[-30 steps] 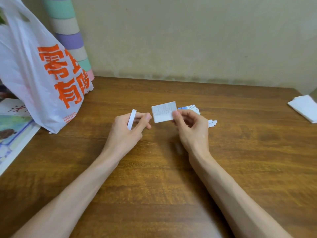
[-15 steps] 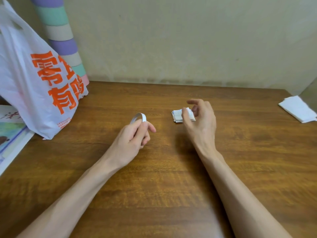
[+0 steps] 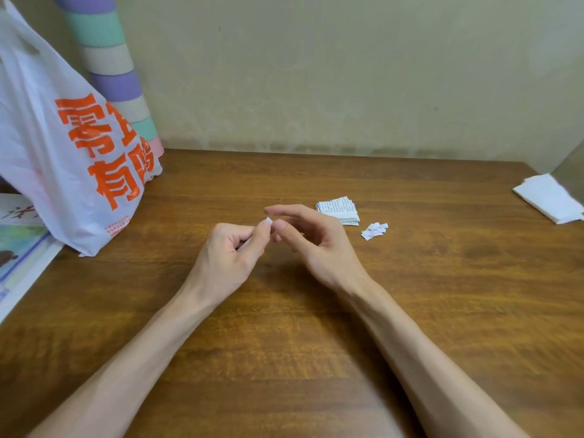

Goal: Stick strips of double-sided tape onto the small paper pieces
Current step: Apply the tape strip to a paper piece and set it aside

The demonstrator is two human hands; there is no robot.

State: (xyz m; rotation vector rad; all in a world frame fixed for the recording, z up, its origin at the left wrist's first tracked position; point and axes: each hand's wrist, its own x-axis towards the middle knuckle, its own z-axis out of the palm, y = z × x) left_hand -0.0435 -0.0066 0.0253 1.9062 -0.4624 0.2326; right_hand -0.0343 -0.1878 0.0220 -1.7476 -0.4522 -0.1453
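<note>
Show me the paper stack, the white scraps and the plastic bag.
paper stack (image 3: 337, 210): head view, printed top sheet.
white scraps (image 3: 374, 230): head view, middle of heap.
plastic bag (image 3: 47, 172): head view, white front panel.

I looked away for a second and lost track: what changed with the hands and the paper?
The right hand set its paper piece down on the stack, let go and moved left to the tape end; whether it pinches it is unclear. The left hand still pinches the tape; scraps and bag stayed.
</note>
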